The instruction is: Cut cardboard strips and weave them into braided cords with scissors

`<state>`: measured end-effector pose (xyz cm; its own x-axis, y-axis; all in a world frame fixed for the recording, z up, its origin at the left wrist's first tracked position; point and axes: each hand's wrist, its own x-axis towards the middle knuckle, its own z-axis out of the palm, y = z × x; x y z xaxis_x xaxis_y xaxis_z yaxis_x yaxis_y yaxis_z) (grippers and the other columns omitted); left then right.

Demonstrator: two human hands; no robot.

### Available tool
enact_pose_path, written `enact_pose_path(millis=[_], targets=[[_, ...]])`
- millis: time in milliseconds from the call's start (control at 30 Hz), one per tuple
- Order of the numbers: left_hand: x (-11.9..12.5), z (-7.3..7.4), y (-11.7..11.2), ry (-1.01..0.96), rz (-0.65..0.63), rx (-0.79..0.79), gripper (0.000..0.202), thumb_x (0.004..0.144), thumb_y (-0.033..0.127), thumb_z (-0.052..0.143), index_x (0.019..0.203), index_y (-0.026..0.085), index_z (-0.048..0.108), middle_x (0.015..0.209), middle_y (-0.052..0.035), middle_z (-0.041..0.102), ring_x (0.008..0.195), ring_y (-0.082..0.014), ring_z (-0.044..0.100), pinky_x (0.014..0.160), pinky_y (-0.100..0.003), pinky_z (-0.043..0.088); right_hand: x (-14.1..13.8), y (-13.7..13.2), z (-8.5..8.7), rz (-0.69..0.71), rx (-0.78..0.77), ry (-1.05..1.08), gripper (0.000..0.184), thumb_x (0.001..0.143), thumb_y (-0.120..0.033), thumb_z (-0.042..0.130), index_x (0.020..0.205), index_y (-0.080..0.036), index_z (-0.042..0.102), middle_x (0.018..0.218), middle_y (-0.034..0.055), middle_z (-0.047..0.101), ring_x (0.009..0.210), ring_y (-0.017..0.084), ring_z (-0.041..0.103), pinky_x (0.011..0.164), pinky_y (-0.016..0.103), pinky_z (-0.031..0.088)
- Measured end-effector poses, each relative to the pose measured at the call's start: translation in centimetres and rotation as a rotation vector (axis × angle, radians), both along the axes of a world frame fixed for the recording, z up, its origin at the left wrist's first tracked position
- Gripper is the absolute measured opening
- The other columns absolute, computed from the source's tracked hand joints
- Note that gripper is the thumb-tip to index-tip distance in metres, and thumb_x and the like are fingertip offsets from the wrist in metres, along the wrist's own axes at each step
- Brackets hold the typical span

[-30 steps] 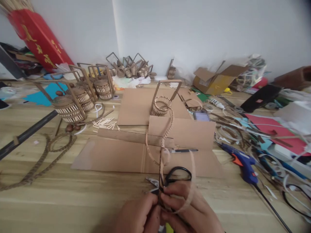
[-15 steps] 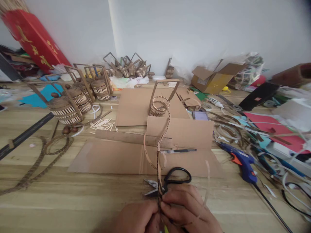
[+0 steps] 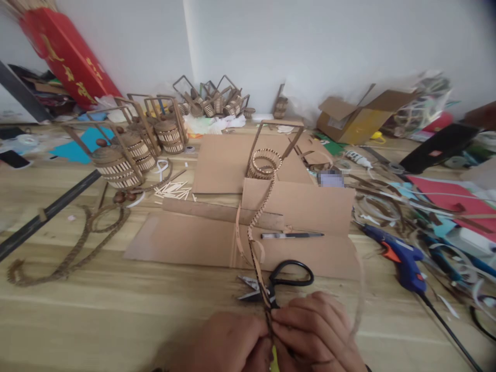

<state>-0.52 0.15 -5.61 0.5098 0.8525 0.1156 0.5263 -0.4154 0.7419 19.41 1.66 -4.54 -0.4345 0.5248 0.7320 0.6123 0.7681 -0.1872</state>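
Observation:
My left hand (image 3: 228,341) and my right hand (image 3: 315,330) are side by side at the bottom middle, fingers closed on a long braided strip (image 3: 257,263). From my fingers the strip runs away over the cardboard and curls into a loop at the small basket (image 3: 260,169) with a square handle. Something yellow-green (image 3: 275,358) shows between my hands; its kind is hidden. A thin pale strip (image 3: 360,289) arcs up beside my right hand. Just beyond my fingers lie black-handled scissors (image 3: 292,274), blades apart, partly behind the strip.
Cardboard sheets (image 3: 182,240) lie ahead with a pen (image 3: 292,235) on them. A blue glue gun (image 3: 399,256) and its cable lie at the right, near coils of strip. Lidded baskets (image 3: 118,168) and pale sticks (image 3: 174,190) are at the left; an open box (image 3: 349,121) stands behind.
The view has swung slightly left, so the scene sits further right. Both hands keep hold of the braided strip, and the thin pale strip beside my right hand has shifted outward.

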Motion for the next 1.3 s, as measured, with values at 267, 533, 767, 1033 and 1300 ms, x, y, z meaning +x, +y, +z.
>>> enact_pose_path(millis=[267,533,767,1033,1300], targets=[[0.5,1.6,-0.2,-0.127,0.055,0.086,0.021,0.095,0.017,0.044,0.079,0.02,0.058,0.071,-0.002,0.068,0.063,-0.0138,0.06,0.059,-0.022,0.038,-0.3,-0.2,1.3,0.015,-0.106,-0.049,0.01,0.09,-0.016,0.061,0.095,-0.024,0.061,0.08,-0.0014,0.077,0.077,0.016,0.074,0.075,0.033,0.054],[0.2,2.2,0.5,-0.166,0.02,-0.043,0.021,0.094,0.018,0.044,0.075,0.019,0.053,0.068,-0.0005,0.065,0.064,-0.0126,0.057,0.059,-0.021,0.036,-0.9,0.1,1.4,-0.004,-0.25,0.132,0.01,0.089,-0.015,0.06,0.087,-0.025,0.06,0.074,-0.0044,0.073,0.07,0.014,0.071,0.067,0.03,0.054],[0.2,2.3,0.5,-0.219,0.0,-0.107,0.018,0.093,0.018,0.046,0.076,0.019,0.054,0.068,-0.0001,0.064,0.063,-0.012,0.056,0.059,-0.022,0.035,-1.0,0.2,1.0,0.017,-0.381,0.216,0.012,0.089,-0.015,0.059,0.086,-0.026,0.062,0.074,-0.0039,0.071,0.073,0.013,0.07,0.068,0.027,0.057],[0.1,2.3,0.7,-0.258,0.059,-0.195,0.016,0.097,0.028,0.05,0.089,0.019,0.06,0.073,0.0007,0.065,0.065,-0.0126,0.056,0.057,-0.022,0.035,-0.9,-0.1,1.1,-0.025,-0.237,0.1,0.005,0.093,-0.022,0.06,0.093,-0.025,0.063,0.084,-0.0002,0.075,0.081,0.016,0.073,0.07,0.031,0.057],[0.3,2.5,0.5,-0.164,0.087,-0.172,0.021,0.096,0.019,0.044,0.078,0.019,0.056,0.068,0.0014,0.061,0.063,-0.0124,0.054,0.06,-0.023,0.034,-0.7,0.0,1.7,-0.002,-0.197,0.023,0.006,0.093,-0.022,0.061,0.095,-0.027,0.065,0.083,-0.0019,0.078,0.078,0.017,0.075,0.07,0.034,0.057]])
